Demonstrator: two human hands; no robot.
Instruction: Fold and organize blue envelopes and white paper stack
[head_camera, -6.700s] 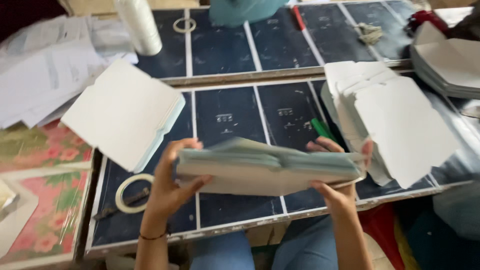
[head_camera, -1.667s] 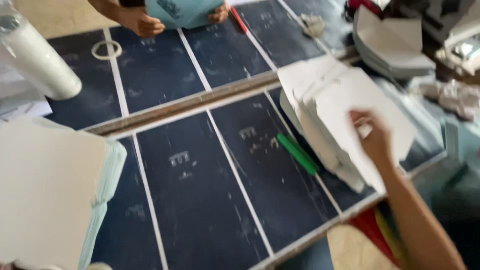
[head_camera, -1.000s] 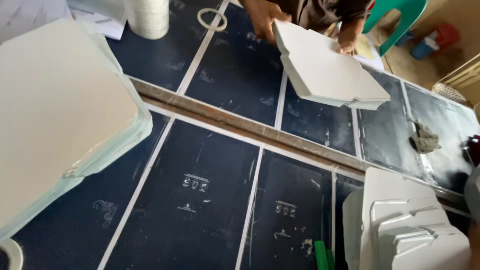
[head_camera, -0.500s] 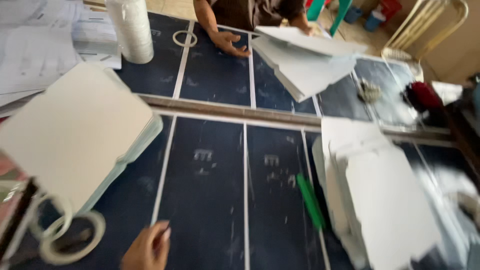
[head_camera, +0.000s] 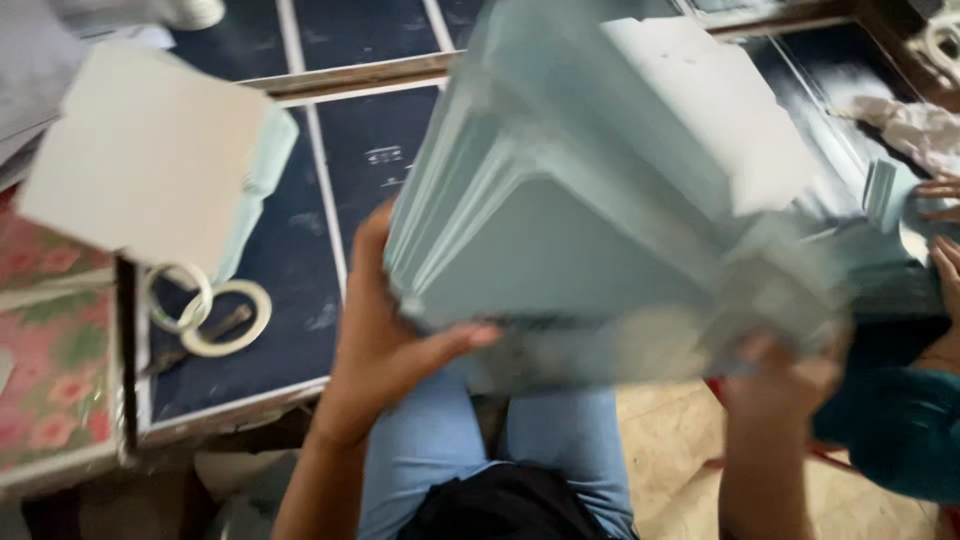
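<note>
Both hands hold a thick stack of pale card sheets (head_camera: 600, 200) lifted above the near edge of the dark counter (head_camera: 290, 260). The left hand (head_camera: 385, 340) grips its left end, fingers curled underneath; the right hand (head_camera: 785, 375) clasps the blurred right end.

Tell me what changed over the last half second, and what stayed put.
Half a second ago only the left hand showed, empty, low over the table. Now the left hand and right hand grip a thick stack of pale blue-grey sheets, lifted off the dark table and held up close over the lap. The other white stack and the tape rings lie at the left as before.
</note>
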